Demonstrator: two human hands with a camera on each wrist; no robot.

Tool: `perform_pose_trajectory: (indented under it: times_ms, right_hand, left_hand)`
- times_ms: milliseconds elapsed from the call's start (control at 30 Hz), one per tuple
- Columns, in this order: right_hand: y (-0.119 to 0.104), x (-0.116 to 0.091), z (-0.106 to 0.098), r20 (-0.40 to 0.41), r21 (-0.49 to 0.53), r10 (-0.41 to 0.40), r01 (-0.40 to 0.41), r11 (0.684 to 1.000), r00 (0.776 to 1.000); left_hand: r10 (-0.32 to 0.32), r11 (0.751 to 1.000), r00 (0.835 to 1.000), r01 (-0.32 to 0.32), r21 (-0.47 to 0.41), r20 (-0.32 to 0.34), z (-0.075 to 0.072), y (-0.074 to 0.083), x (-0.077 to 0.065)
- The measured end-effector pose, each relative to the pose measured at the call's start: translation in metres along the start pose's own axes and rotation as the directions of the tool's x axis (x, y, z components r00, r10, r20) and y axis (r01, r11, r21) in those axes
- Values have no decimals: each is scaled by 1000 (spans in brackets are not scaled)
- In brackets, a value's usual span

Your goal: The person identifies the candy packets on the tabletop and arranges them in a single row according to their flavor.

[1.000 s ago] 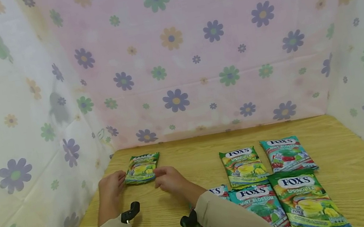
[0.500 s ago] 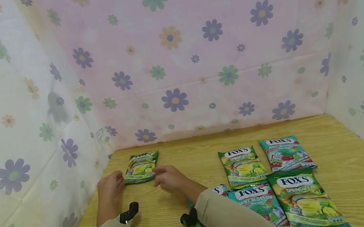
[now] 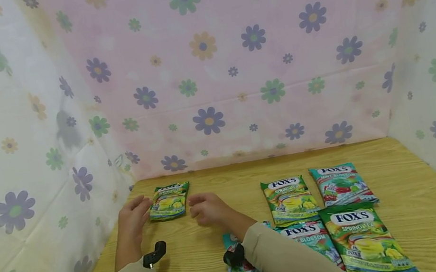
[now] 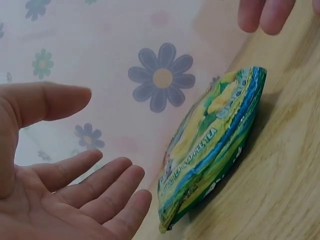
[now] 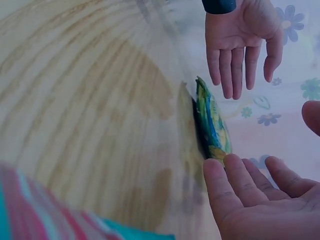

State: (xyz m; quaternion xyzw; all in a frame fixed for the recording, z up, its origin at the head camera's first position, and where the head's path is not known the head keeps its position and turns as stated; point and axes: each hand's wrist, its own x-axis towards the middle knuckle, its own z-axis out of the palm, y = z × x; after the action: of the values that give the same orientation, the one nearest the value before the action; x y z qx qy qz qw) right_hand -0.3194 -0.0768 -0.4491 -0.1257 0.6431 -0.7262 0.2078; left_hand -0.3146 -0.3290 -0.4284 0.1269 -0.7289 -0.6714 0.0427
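A green and yellow Fox's Spring Tea candy bag [image 3: 169,203] lies flat at the far left of the table. My left hand [image 3: 132,221] is just left of it, fingers extended and nothing held. On the bag's other side my right hand [image 3: 212,211] hovers with relaxed fingers, apart from the bag. In the left wrist view the candy bag [image 4: 212,145] lies beyond the spread fingers [image 4: 107,187]. The right wrist view has both palms facing the candy bag [image 5: 212,122], with a gap at either side.
On the right lie two more Spring Tea bags [image 3: 291,200] [image 3: 370,243] and several Mint Blossom bags [image 3: 343,185], close together. My right forearm [image 3: 294,258] passes over two of them. Flowered cloth [image 3: 209,84] surrounds the wooden table [image 3: 188,266] at the back and sides.
Both hands have drawn away from the Spring Tea bag, the left opening its fingers and lifting slightly, the right shifting to the right. The bag stays in place.
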Motion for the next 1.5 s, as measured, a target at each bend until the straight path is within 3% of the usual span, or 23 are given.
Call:
perform_pose_trajectory:
  times_ms: [333, 633, 967, 1233, 1500]
  right_hand:
    - [-27, -20, -20, -30, -146, -42, 37, 989, 999]
    - [-46, -45, -41, -11, -268, -104, 97, 959, 995]
    - [-50, -66, -76, 0, -333, -145, 137, 933, 989]
    - [-55, -91, -109, -26, -420, -181, 154, 894, 983]
    - [-55, -112, -137, -70, -494, -195, 136, 859, 978]
  left_hand:
    - [90, 988, 991, -100, 113, 94, 17, 14, -3]
    - [144, 971, 971, -176, 162, 189, 46, 29, -13]
    - [166, 948, 954, -224, 225, 251, 76, 38, -22]
    - [175, 942, 925, -256, 215, 336, 110, 41, -39]
    - [172, 927, 908, -281, 250, 383, 150, 35, -53]
